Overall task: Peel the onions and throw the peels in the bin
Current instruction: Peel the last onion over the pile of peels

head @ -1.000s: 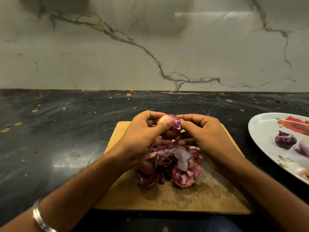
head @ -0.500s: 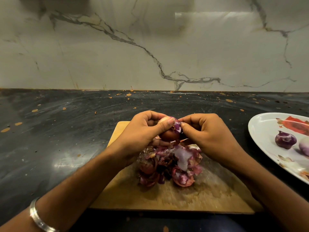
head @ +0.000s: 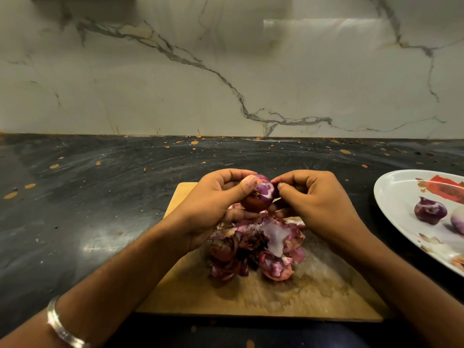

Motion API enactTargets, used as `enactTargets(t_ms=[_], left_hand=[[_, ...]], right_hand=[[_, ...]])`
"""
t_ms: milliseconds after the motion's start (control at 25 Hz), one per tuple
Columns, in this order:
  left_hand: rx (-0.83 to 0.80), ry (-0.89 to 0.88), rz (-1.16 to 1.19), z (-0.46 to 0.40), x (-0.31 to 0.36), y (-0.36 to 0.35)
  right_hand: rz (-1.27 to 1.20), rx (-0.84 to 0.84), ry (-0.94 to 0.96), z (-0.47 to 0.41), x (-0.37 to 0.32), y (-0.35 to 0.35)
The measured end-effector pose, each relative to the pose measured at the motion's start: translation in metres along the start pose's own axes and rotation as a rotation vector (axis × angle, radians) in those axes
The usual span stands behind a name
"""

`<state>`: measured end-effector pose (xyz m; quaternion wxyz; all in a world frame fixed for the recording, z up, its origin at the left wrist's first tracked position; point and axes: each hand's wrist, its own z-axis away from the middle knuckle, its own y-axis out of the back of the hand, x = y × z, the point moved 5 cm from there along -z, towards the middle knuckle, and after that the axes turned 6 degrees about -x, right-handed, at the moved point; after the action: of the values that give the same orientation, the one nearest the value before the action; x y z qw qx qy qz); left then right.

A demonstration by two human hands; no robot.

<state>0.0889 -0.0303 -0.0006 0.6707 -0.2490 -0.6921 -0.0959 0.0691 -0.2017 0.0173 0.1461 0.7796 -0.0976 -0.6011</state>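
Observation:
A small red onion (head: pixel 261 195) is held above a wooden cutting board (head: pixel 288 295). My left hand (head: pixel 213 204) grips it, thumb across its top. Its upper part shows purple-white flesh and its lower part still has brown skin. My right hand (head: pixel 319 202) pinches at the onion's right side with thumb and fingertips. Below the hands a heap of purple and brown onion peels (head: pixel 258 247) lies on the board. No bin is in view.
A white oval plate (head: pixel 391 197) with a red flower print sits at the right edge, holding a peeled purple onion (head: pixel 429 210) and another pale one (head: pixel 458 223) cut off by the frame. The dark speckled counter (head: pixel 100 197) runs back to a marble wall.
The onion has turned in my left hand, so more bare purple-white flesh shows on top. My right fingertips have shifted slightly along its right side. The peel heap looks unchanged.

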Motion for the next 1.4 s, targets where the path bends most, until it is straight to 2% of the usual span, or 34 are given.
enactTargets(t_ms=[120, 480, 640, 920, 1200, 1400], left_hand=[[0.012, 0.0, 0.005, -0.001, 0.001, 0.002], [-0.027, 0.015, 0.106, -0.002, 0.002, 0.001], [-0.021, 0.021, 0.159, -0.003, 0.002, 0.003], [0.025, 0.009, 0.277, -0.004, 0.004, 0.006], [0.066, 0.04, 0.211, -0.004, 0.0, 0.007], [0.077, 0.037, 0.165, -0.003, 0.0, 0.006]], right_hand=[[-0.074, -0.056, -0.016, 0.002, 0.0, -0.004], [-0.032, 0.034, 0.015, 0.001, 0.001, 0.0], [0.267, 0.086, 0.04, 0.001, 0.0, 0.004], [0.509, 0.042, 0.047, 0.002, -0.001, -0.002], [0.37, 0.009, 0.103, 0.007, -0.01, -0.004], [0.085, -0.062, -0.022, 0.002, 0.001, -0.001]])
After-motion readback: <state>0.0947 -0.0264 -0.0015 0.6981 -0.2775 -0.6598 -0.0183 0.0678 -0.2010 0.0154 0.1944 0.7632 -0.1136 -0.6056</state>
